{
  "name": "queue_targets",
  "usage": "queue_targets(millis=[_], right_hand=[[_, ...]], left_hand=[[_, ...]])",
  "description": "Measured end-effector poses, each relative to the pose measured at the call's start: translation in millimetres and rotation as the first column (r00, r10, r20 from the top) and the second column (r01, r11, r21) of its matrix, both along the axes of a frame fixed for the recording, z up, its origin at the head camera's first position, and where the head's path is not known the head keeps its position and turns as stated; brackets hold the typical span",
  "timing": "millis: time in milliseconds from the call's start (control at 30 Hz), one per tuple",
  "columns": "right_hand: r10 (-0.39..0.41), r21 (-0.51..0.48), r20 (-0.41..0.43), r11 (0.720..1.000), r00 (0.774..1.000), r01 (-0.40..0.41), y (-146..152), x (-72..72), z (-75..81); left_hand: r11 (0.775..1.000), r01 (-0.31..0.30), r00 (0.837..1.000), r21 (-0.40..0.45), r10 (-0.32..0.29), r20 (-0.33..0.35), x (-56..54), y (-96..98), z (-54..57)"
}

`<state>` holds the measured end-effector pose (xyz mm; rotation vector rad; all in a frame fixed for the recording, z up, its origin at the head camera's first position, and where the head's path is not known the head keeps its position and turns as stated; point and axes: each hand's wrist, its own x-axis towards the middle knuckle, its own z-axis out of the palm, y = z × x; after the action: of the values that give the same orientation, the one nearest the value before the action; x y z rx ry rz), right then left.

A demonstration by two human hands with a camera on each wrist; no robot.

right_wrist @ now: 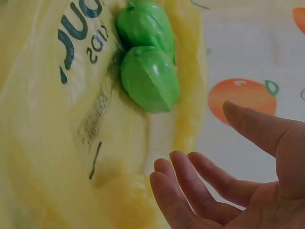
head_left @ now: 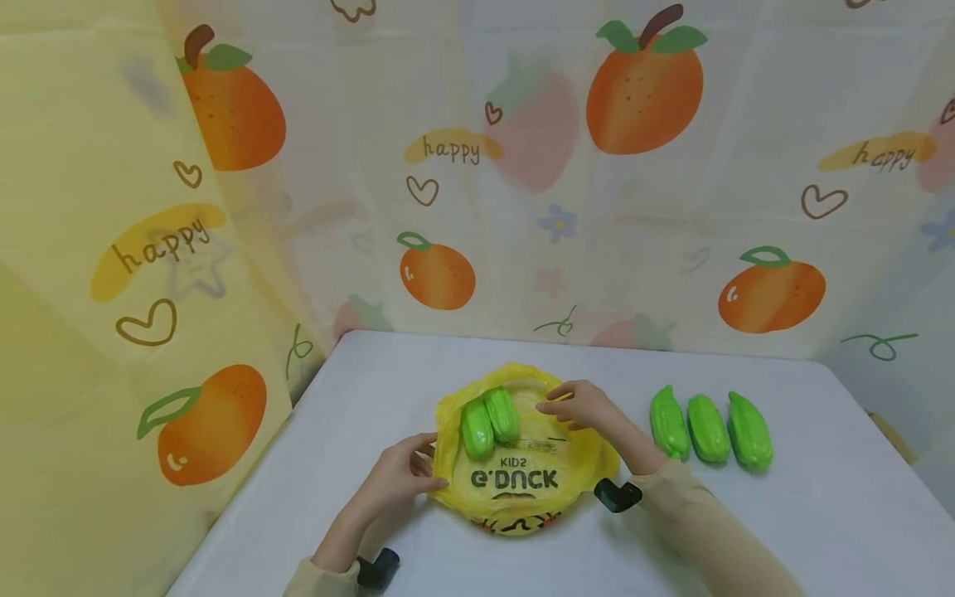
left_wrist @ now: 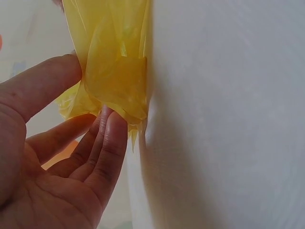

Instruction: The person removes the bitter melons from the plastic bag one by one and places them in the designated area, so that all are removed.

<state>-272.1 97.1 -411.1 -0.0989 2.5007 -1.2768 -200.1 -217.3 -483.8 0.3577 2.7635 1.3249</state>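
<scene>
Yellow bag (head_left: pixel 574 452), two green pods (head_left: pixel 477 429) inside
Left hand (head_left: pixel 401 474) touches it, fingers loose; right hand (head_left: pixel 584 406) hovers empty. Best spread the rim (head_left: pixel 515 371) gently.

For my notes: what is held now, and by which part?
The left hand holds the yellow bag by its left edge; the right hand holds nothing.

**Yellow and Green Glowing Over White**

The plastic bag (head_left: pixel 578 460) is showing yellow with black lettering (head_left: pixel 515 479). Two pods (head_left: pixel 477 429) in it are gleaming bright green, three others (head_left: pixel 709 429) matching. The tabletop (head_left: pixel 298 464) is showing white. The backdrop (head_left: pixel 328 257) is bearing orange fruits (head_left: pixel 645 104), pink strawberries (head_left: pixel 533 128), blue flowers (head_left: pixel 558 222) and brown hearts (head_left: pixel 423 191) on pale cream. The sleeves (head_left: pixel 709 522) are showing beige, the wrist cameras (head_left: pixel 618 496) black.
</scene>
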Motion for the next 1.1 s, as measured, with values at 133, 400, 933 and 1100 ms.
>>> queue_targets(millis=[133,400,933,1100], right_hand=[[-0.015,0.007,-0.001,1.0,1.0,0.015,-10.5,-3.3,-9.4],[-0.015,-0.028,0.002,0.999,1.0,0.015,-30.6,-3.4,-24.9],[-0.017,0.019,0.061,1.0,0.998,0.015,-57.5,-7.0,-40.3],[-0.028,0.042,0.063,0.999,0.998,0.026,-59.5,-8.8,-44.2]], left_hand=[[1.0,0.003,1.0,0.007,-0.003,0.002,0.5,0.9,0.6],[1.0,0.001,1.0,0.012,-0.001,0.003,1.3,1.8,1.4],[1.0,-0.001,1.0,0.016,0.001,0.009,1.2,0.3,0.2],[1.0,0.003,1.0,0.022,-0.003,0.009,0.9,-0.8,-0.2]])
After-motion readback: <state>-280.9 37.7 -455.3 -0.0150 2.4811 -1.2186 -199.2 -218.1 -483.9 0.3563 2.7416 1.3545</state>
